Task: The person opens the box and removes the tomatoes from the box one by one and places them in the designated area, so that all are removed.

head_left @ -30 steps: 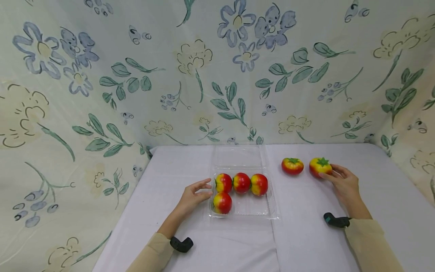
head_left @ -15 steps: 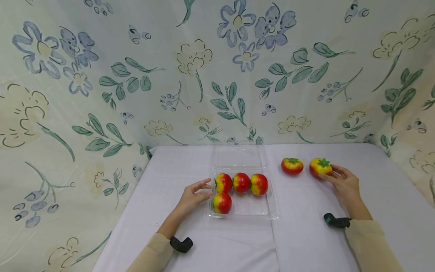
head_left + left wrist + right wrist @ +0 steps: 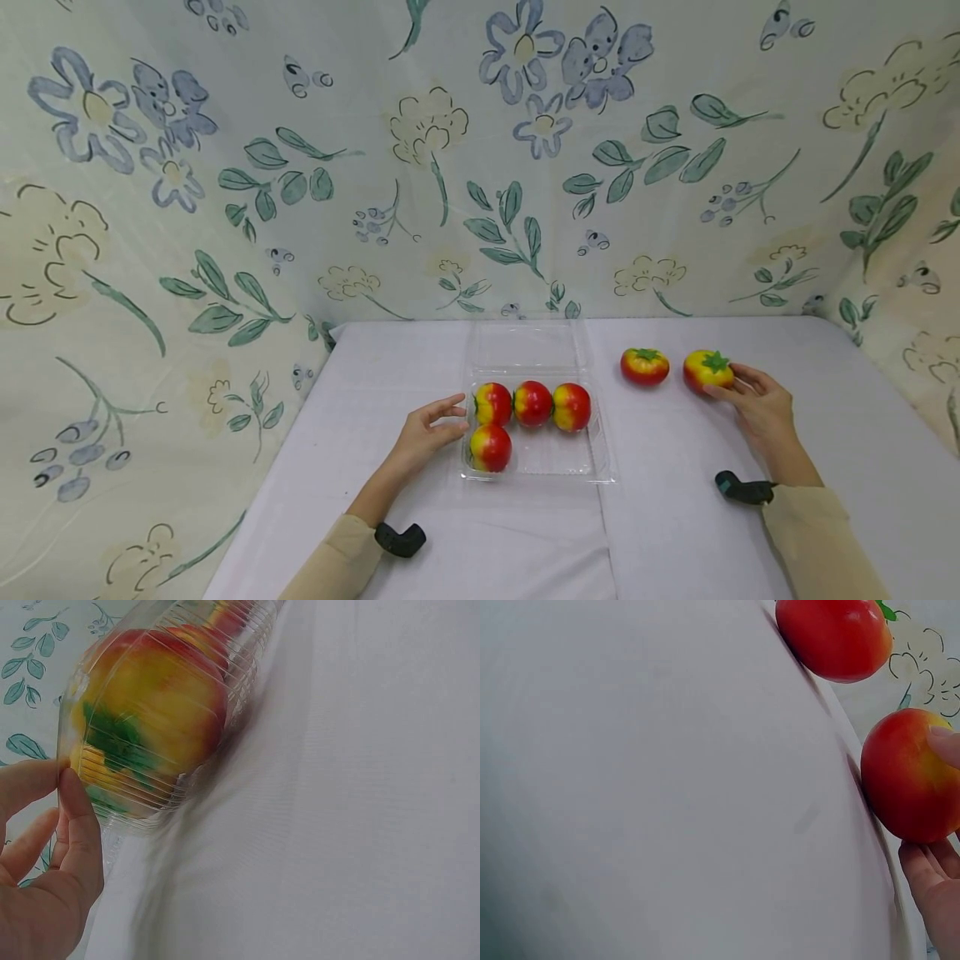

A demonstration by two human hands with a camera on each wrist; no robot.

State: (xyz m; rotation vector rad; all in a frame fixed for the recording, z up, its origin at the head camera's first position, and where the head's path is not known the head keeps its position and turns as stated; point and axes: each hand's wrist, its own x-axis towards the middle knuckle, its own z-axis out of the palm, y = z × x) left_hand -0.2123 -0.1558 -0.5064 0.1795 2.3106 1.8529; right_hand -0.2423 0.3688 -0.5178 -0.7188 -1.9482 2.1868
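Observation:
A clear plastic clamshell box (image 3: 555,454) lies on the table with its lid (image 3: 528,343) folded back. Several red-and-yellow toy tomatoes, one of them the front-left tomato (image 3: 491,448), sit inside, a row along the back. My left hand (image 3: 426,433) pinches the box's left rim between thumb and finger, as the left wrist view shows. Over at the right, my right hand (image 3: 761,408) grips another tomato (image 3: 705,372) with a green leafy top, thumb in front and fingers around its far side. In the right wrist view this tomato (image 3: 907,776) is low at the cloth.
A loose tomato (image 3: 645,367) sits on the white-covered table (image 3: 667,517), between the box and my right hand. A floral cloth (image 3: 480,167) hangs behind the table's back edge. Each wrist carries a black camera mount (image 3: 401,540).
The tomato in my right hand has tipped very slightly, its leafy top leaning a little more forward. My left hand and the box have stayed in place.

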